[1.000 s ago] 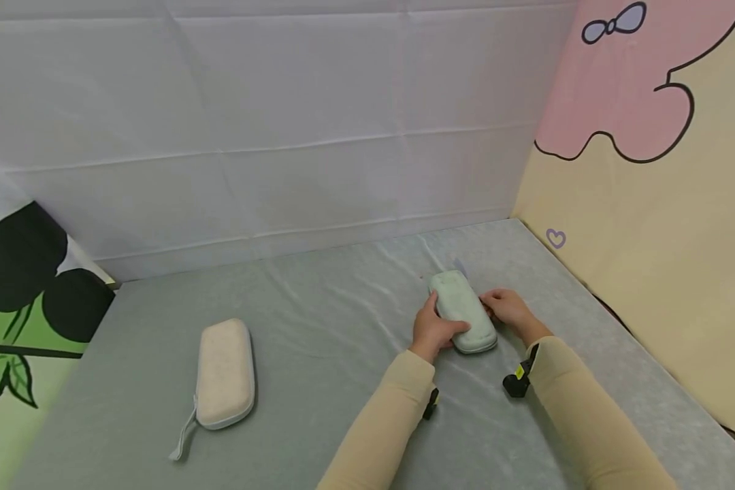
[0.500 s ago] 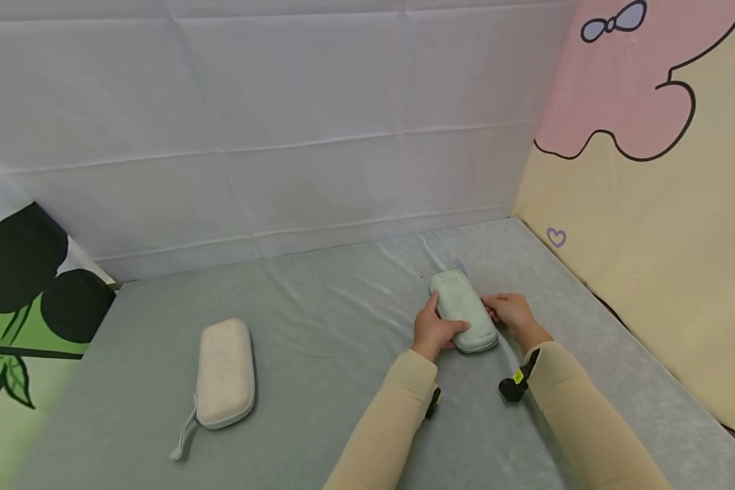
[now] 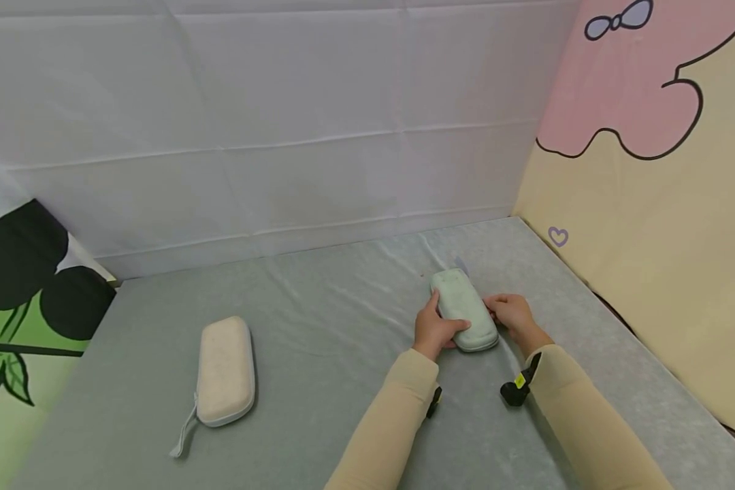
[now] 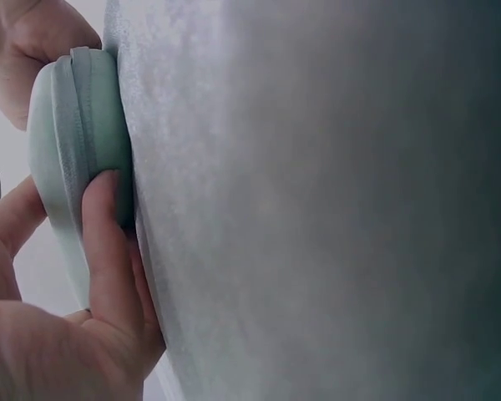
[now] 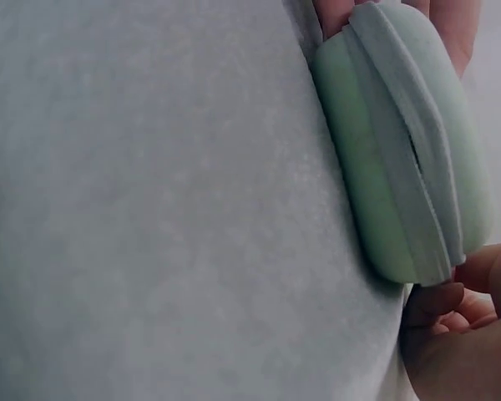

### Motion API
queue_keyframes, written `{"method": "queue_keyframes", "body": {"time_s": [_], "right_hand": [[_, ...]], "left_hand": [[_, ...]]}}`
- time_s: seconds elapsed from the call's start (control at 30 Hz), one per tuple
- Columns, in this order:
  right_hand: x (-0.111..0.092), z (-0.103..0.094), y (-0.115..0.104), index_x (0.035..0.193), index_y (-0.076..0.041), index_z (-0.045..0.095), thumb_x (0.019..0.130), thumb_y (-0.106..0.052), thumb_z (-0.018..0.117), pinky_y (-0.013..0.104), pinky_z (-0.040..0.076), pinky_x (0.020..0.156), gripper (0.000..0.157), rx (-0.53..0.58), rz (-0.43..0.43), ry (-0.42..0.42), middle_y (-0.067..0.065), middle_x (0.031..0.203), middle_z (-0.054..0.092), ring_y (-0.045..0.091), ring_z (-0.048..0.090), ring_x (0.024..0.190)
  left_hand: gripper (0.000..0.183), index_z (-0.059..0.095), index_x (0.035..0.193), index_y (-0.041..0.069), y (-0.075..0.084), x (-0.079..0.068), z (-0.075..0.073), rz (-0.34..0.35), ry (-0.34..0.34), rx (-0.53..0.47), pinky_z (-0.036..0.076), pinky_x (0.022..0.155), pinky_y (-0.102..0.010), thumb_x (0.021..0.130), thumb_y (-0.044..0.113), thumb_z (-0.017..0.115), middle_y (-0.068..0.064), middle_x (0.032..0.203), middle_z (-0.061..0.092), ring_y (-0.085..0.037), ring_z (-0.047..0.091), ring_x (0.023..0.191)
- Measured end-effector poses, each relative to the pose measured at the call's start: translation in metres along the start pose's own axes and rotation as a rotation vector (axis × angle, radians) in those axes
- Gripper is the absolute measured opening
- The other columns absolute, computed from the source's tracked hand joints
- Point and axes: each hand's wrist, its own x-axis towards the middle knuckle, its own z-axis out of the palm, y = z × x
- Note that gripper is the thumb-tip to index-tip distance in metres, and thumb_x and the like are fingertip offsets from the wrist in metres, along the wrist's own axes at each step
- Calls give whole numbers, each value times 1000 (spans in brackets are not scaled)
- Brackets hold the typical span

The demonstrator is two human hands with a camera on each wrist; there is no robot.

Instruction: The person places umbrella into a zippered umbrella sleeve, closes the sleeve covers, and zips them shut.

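A mint-green zip case [image 3: 464,303] lies on the grey cloth at the right of the table. My left hand [image 3: 433,330] grips its near left side, thumb on the lid, other fingers along the side, as the left wrist view shows the green case [image 4: 100,125] between thumb and fingers. At the case's right edge, my right hand [image 3: 511,316] has its fingers curled. In the right wrist view, the right hand [image 5: 463,342] pinches at the end of the grey zip band [image 5: 401,142]; whatever small part sits between those fingertips is hidden. A narrow dark slit shows along the band.
A beige zip case [image 3: 225,371] with a grey wrist strap [image 3: 185,432] lies on the left of the cloth-covered table [image 3: 318,381]. White sheeting [image 3: 251,122] hangs behind the table, and a printed yellow and pink panel [image 3: 649,238] stands along its right side.
My right hand has shifted very slightly to the right and down along the green case's edge. The left hand and both cases stay practically where they were.
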Motion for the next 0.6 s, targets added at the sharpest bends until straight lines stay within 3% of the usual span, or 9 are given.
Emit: {"method": "queue_keyframes", "body": {"time_s": [0.23,0.6], "right_hand": [[-2,0,-1,95,8,64,94,-14,56,20,43,51,23,8,4,-4,-6,58,52,6,49,55],[-5,-4,-2,98,7,64,94,-15,56,21,43,53,24,17,32,-41,-5,60,54,6,49,57]], "left_hand": [[90,34,146,22,-2,3,0,-10,2,5,52,48,-32,71,10,83,-13,134,47,-21,61,77],[90,35,146,21,-1,1,0,1,7,-7,53,49,-32,71,9,82,-14,133,48,-22,61,77]]}}
